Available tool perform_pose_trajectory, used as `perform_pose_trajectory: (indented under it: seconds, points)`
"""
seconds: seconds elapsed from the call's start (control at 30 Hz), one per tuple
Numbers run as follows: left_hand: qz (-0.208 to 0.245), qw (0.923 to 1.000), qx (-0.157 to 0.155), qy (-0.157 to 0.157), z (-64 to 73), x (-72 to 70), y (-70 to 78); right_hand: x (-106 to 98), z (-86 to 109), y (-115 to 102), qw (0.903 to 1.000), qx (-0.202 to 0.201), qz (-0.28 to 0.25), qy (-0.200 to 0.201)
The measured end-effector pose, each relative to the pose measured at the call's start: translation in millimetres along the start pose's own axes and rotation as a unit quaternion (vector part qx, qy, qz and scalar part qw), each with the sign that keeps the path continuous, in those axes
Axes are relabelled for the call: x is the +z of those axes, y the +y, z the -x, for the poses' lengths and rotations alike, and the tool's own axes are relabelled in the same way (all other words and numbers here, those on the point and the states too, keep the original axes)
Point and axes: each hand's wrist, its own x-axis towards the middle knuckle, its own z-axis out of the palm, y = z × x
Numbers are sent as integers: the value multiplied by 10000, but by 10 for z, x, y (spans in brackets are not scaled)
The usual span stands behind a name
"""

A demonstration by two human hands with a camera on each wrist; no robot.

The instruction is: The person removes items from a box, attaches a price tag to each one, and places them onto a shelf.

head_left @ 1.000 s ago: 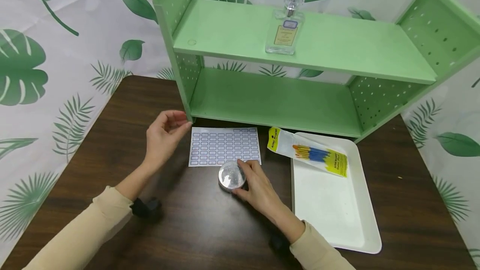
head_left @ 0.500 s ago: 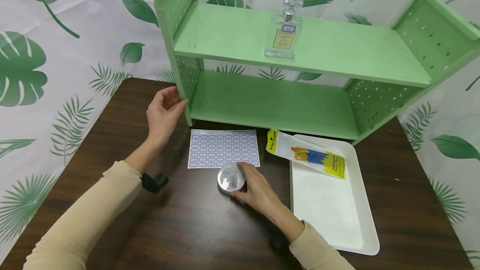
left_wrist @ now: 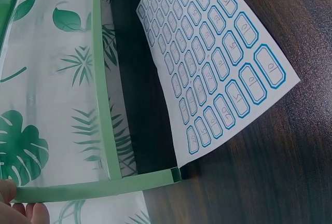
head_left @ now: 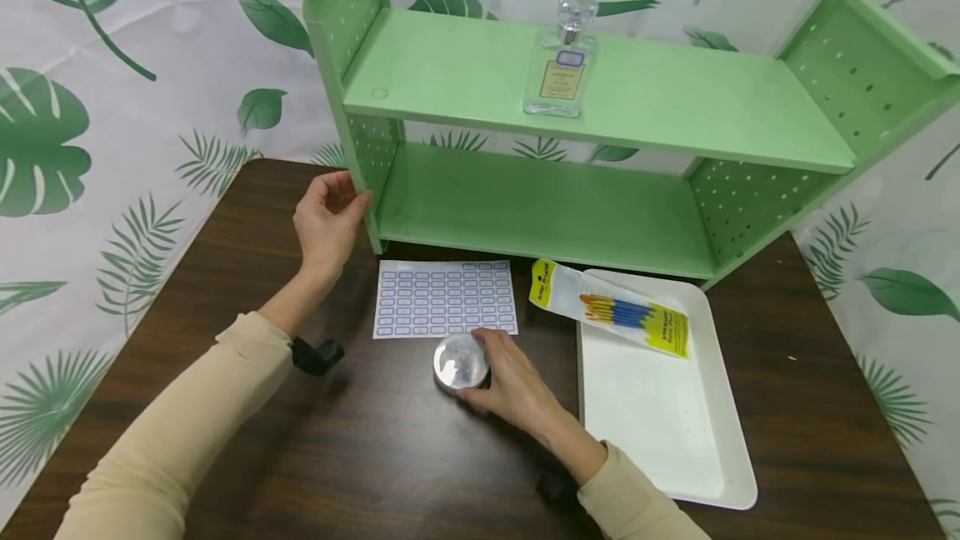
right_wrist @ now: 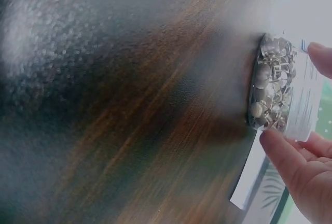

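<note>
My left hand (head_left: 326, 227) holds the front edge of the left side panel of a green two-tier shelf (head_left: 540, 202). In the left wrist view its thumb and fingertips lie on opposite sides of that green panel (left_wrist: 98, 191). My right hand (head_left: 517, 386) grips a round clear tub (head_left: 460, 362) that stands on the table. Through its wall, the right wrist view shows small silvery thumbtacks (right_wrist: 275, 81). Just behind the tub lies a white sheet of blue-bordered labels (head_left: 446, 298).
A glass perfume bottle (head_left: 561, 77) with a small blue-bordered label stands on the upper shelf. On the right, a white tray (head_left: 660, 432) has a packet of paintbrushes (head_left: 615, 311) across its back end. Patterned cloth (head_left: 150, 148) hangs behind the dark wooden table (head_left: 360, 457).
My left hand has moved up along the shelf's left panel from near its bottom corner and now holds its edge. The right hand stays on the tub.
</note>
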Motion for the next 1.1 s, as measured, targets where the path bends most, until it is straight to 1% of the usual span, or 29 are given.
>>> perform_pose_trajectory:
  seconds: [0.1,0.2,0.33,0.43,0.53,0.63,0.73,0.83,0.9,0.97,1.0,1.07,1.1]
  points:
    - [-93,10000,15,25,-1,-2,7,1,6,-7,10000,31,-58,13]
    - [-137,9999,28,-5,-3,34,10,-19,29,5,9998,132,-162,49]
    - [-221,9998,24,0,11,39,1,-79,77,-5,9993,165,-311,139]
    - [-251,9997,27,58,21,15,0,-194,109,-38,9981,171,-547,246]
    - [-240,9997,22,92,21,3,10,-382,137,-65,9952,215,-897,337]
    - [-169,9998,9,63,18,19,21,-629,178,-70,9919,290,-1173,392]
    - [-146,9999,4,43,24,41,23,-926,225,-69,9874,367,-1473,438]
    - [-232,9997,-3,26,27,26,34,-1276,253,-80,9806,387,-1866,462]
    - [-337,9994,-34,17,28,-5,32,-1537,252,-110,9764,375,-2050,562]
    - [-394,9992,-45,-4,25,-10,31,-1827,253,-133,9703,336,-2261,798]
    - [-408,9992,-51,-5,24,-8,25,-1969,251,-141,9662,279,-2363,991]
    - [-427,9991,-57,-12,30,0,19,-2243,238,-135,9537,93,-2664,1395]
    - [-444,9990,-49,-16,35,10,18,-2370,226,-119,9450,-58,-2847,1610]
